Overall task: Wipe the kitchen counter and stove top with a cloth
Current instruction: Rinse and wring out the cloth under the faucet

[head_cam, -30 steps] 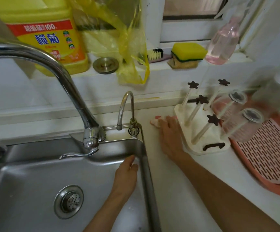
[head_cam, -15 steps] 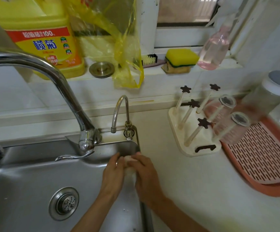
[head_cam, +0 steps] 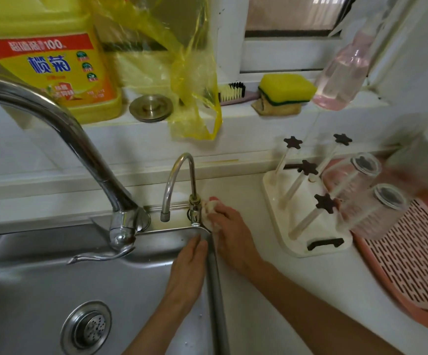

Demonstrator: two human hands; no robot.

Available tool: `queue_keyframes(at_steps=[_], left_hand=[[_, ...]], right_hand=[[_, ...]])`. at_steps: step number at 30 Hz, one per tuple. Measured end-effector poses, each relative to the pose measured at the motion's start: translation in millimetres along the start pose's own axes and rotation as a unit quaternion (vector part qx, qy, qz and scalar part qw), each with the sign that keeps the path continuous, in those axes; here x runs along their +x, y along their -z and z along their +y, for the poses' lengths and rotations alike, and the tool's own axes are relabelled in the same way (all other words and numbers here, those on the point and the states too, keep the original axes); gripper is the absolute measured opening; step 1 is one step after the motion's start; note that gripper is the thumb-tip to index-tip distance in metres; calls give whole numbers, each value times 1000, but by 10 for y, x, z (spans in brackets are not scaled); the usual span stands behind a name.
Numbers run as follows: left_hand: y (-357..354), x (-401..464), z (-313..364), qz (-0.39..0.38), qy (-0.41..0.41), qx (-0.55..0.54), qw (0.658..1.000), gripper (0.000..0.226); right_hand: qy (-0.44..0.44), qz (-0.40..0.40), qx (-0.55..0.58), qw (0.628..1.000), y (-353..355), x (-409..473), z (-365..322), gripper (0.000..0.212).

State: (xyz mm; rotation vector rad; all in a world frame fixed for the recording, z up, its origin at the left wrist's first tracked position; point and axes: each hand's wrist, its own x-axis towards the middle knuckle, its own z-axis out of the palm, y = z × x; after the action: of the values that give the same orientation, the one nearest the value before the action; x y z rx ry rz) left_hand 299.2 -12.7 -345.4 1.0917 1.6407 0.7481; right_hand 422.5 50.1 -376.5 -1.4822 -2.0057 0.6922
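**Sink corner, counter wipe: stock as I see it**

Writing: one yellow detergent jug on the ledge, red band reading "100", blue characters "榄菊" beneath; the smaller print I cannot read.

Containers: one clear spray bottle holding pink liquid, on the ledge. One yellow plastic bag hanging over the ledge edge, contents unclear. One white drying rack with five star-tipped pegs, two clear glasses upturned on it. One pink slotted tray just beside the rack. One steel sink with its drain strainer.

Counts: two faucets, one large, one small gooseneck. One sink stopper, one brush, one yellow-and-green sponge, all on the ledge.

Task item: one pale cloth, bunched on the counter against the small faucet's base, at the sink's back right corner.

Hands: my right hand grasps the cloth, fingers curled over it. My left hand lies flat and relaxed inside the sink at its right rim, holding nothing.
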Motion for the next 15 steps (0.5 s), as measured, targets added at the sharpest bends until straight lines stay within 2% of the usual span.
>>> queue_keyframes(at_steps=[2,5,8,11,15], left_hand=[[-10,15,33,-7,-1,2,1000,46],[-18,57,145,-14,-18,-25,999,27],[-4,106,233,-14,-24,-42,999,28],[10,142,255,-19,-38,-45,998,27],[30,169,277,-31,-44,-46,997,25]], right_hand=[[-22,56,34,998,118,86,-16,37],[-73,246,87,963,273,428,-90,30],[-150,343,81,924,370,900,-98,43],[-190,333,67,921,345,1135,26,47],[-112,249,-16,962,83,1202,-71,37]])
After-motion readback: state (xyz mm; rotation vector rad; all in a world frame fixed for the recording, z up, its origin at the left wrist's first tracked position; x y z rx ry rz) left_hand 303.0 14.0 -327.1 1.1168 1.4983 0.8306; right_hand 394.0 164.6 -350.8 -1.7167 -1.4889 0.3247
